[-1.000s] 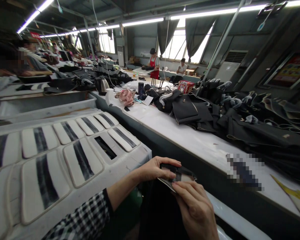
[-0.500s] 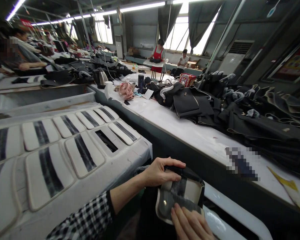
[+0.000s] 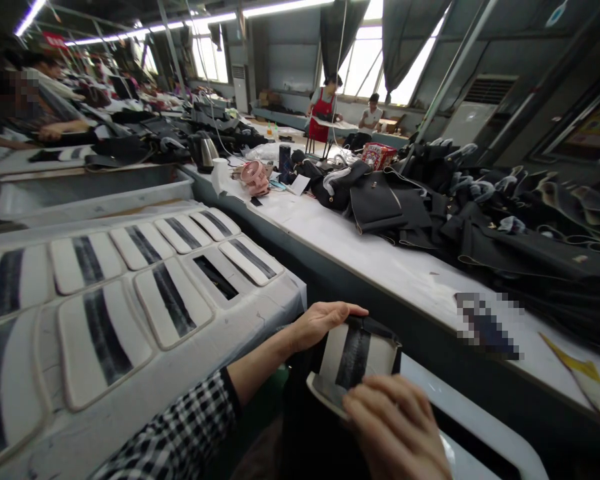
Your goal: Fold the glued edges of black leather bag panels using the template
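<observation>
Right hand (image 3: 395,420) held the curved grey flap (image 3: 327,391) of a cream, black-striped panel (image 3: 354,357) between both hands; left hand (image 3: 325,321) touched its upper-left edge (pinch unclear). Flap had tipped, gold stud gone from view, baring more stripe.

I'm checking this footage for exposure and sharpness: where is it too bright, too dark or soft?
Head view: windows and strip light glare white; same view, the area below the striped piece sinks to near-black; the right hand looks soft, perhaps from motion; a pixelated patch obscures one spot on the white table.
</observation>
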`<state>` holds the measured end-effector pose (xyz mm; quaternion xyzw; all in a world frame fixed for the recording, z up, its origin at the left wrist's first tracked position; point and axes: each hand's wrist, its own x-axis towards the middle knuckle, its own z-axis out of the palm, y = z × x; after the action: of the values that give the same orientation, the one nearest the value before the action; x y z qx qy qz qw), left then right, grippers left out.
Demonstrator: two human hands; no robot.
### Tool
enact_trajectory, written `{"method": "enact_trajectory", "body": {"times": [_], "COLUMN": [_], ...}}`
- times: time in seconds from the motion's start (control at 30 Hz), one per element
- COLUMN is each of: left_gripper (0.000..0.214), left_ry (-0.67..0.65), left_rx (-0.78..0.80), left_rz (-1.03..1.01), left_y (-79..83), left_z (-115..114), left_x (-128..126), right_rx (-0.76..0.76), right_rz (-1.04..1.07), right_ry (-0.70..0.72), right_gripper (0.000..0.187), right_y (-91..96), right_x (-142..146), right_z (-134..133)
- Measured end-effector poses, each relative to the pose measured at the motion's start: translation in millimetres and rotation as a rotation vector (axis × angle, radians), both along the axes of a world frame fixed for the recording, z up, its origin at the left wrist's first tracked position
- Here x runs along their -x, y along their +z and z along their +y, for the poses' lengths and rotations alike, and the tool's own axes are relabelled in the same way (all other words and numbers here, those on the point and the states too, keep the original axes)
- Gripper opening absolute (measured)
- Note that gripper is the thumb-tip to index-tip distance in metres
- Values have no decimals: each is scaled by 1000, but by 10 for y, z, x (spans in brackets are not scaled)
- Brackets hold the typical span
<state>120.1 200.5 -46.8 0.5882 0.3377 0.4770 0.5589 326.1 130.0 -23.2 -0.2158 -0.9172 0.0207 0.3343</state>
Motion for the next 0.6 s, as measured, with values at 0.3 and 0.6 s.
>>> {"method": "enact_trajectory", "body": {"times": [0.3, 0.6], "left_gripper": [87, 53], "left_ry": [-100, 8], "left_rx": [33, -125], "left_rz": [-93, 55], "left_y": [79, 66], "left_z": [-52, -9], "left_x": [20, -3], "right_rx": [258, 313], "right_rz": [295, 320], "right_ry": [-244, -287], "right_gripper": [7, 11], "right_y": [-19, -71], "right_x": [227, 267], "right_z": [673, 715]}}
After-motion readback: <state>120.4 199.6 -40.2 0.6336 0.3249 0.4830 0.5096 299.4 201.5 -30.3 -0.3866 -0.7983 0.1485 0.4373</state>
